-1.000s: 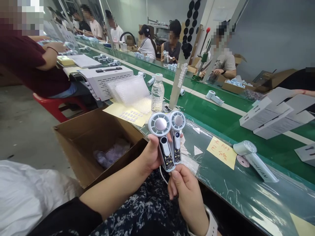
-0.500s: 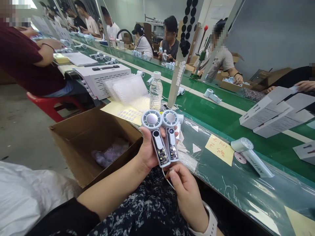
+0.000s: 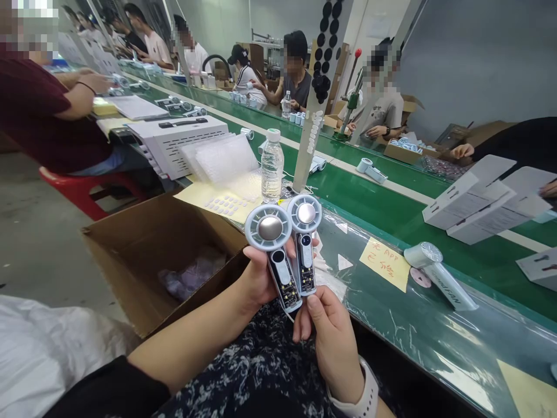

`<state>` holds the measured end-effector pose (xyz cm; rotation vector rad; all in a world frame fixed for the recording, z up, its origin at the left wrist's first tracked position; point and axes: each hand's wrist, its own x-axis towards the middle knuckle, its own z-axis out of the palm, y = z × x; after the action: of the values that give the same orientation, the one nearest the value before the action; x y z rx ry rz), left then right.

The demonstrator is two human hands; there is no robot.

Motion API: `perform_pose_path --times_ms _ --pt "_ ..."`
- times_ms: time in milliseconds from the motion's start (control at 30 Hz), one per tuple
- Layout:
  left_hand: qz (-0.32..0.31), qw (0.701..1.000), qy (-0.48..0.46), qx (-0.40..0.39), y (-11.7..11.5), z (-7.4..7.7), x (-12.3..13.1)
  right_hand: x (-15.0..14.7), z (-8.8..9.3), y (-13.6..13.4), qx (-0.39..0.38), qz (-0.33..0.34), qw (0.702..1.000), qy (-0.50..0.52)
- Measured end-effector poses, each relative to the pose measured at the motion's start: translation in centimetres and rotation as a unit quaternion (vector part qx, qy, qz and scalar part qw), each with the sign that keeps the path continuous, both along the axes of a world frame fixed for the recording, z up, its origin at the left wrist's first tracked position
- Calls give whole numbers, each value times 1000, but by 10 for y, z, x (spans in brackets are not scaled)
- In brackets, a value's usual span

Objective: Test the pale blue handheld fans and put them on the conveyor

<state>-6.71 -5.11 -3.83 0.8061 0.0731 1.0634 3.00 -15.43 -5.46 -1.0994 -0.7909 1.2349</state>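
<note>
Two small light-blue handheld fans are held side by side above my lap. My left hand (image 3: 260,278) is wrapped round the handles of the left fan (image 3: 285,281) and the right fan (image 3: 306,264). The right fan's round display is lit with a digit; the left fan's display is dark. My right hand (image 3: 326,319) has its thumb and fingers pressed together at the bottom end of the right fan's handle. A bit of white cable shows below the left fan; whether my right fingers hold its plug is hidden.
A water bottle (image 3: 272,165) stands behind the fans. Left is an open cardboard box (image 3: 126,249) with plastic bags. Another fan (image 3: 441,276) and a yellow note (image 3: 385,263) lie right. White boxes (image 3: 470,197) stand on the green conveyor (image 3: 348,186); people sit along it.
The fans have tilted and sit slightly lower. The right fan's display changed from 20 to 3. My right hand has moved up against its handle's bottom end.
</note>
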Motion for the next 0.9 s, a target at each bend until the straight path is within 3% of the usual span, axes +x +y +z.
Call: perform_pose_path --times_ms 133,267,367,467,533,567,600,700,767,900 --pt "-2 1000 1 -15 -1 3 1 1 0 0 -2 0 1000 -24" --pt "-7 999 15 -32 3 8 0 11 5 -4 25 24 991 -127" --pt "34 997 32 -64 9 13 -4 33 11 -3 77 44 976 -197" --pt "56 995 49 -70 9 16 -9 61 15 5 81 -97 958 -259" --pt "29 995 75 -52 3 15 -10 72 15 12 75 -203 935 -281" --pt "7 995 96 -35 -1 13 -11 73 13 15 78 -213 933 -280" --pt "-16 992 120 -16 -5 11 -11 72 12 17 82 -189 942 -265" --pt "-70 980 184 30 -10 2 -10 60 7 15 82 -31 984 -155" --pt "-78 974 210 37 -6 -4 -10 55 6 11 73 29 994 -80" --pt "-16 974 223 -15 8 -8 -8 58 9 4 35 -6 998 -45"
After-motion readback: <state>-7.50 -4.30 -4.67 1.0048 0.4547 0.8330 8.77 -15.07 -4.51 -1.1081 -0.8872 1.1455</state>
